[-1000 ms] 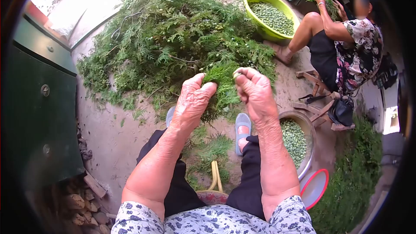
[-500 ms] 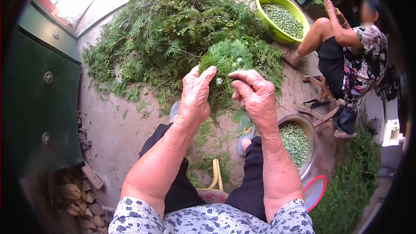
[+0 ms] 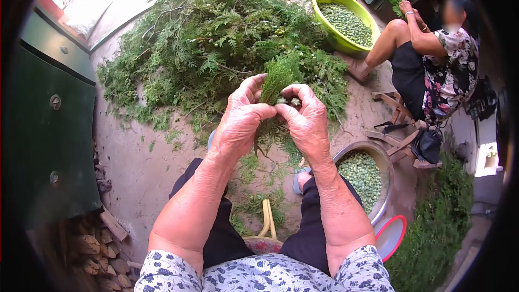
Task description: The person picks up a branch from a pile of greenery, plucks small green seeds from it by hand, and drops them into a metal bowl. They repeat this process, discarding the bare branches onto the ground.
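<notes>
Firewood (image 3: 89, 246) lies stacked far left of the heap of green branches (image 3: 205, 38) and nearer the person, under a dark green door (image 3: 48, 130). The heap itself spreads over the bare ground across the upper middle of the view.

At the heap's near edge, raised above it, the left hand (image 3: 240, 121) has its grip clamped on a leafy sprig (image 3: 278, 75) - thumb and fingers closed round the stem, the feathery tip standing up between both hands. Just right of that, the right hand (image 3: 307, 121) meets the left, thumb against thumb, with its fingertips pinched together on the same sprig where small pale green cones sit. Loose green bits lie on the ground at the heap's near edge, about the person's feet.

Right of the heap and nearer the person stands a metal bowl (image 3: 390, 184) filled with green seeds (image 3: 361, 176), a red-rimmed dish (image 3: 397, 235) touching its near side. At the heap's far right edge stands a lime green basin (image 3: 330, 30), also full of seeds. Beyond it, further right, another person (image 3: 438, 70) sits on a low wooden stool (image 3: 403, 135) - one hand raised with a sprig of their own.
</notes>
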A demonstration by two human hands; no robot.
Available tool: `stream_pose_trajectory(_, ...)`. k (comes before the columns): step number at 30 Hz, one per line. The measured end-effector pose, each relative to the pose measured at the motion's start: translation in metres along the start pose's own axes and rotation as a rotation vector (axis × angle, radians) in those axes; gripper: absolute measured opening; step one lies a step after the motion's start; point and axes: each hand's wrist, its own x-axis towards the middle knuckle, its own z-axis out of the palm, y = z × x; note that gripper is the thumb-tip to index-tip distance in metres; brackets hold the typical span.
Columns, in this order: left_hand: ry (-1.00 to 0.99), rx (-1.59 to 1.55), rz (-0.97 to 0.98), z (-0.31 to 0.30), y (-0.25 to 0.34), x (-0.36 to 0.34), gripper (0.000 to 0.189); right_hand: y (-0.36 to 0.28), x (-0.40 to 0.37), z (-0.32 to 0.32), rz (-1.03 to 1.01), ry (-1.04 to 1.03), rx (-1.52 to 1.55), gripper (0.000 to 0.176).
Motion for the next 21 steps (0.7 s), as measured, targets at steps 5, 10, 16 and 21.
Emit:
stream_pose_trajectory(5, -0.047, 0.148, 0.048, 0.0, -0.004, 0.0, 0.055, -0.014, 0.002, -0.011, 0.182, -0.109, 0.053, 0.012)
stream_pose_trajectory(10, -0.037, 0.356, 0.146, 0.002, -0.008, -0.002, 0.056, -0.021, 0.002, -0.014, 0.192, -0.175, -0.03, 0.011)
stream_pose_trajectory(16, 0.028, 0.483, 0.251, 0.008, -0.005, -0.005, 0.057, -0.025, 0.002, -0.016, 0.242, -0.203, 0.059, 0.01)
stream_pose_trajectory(21, 0.057, 0.293, 0.262, 0.007, -0.005, -0.004, 0.055, -0.036, 0.002, -0.027, 0.396, -0.314, 0.466, 0.011)
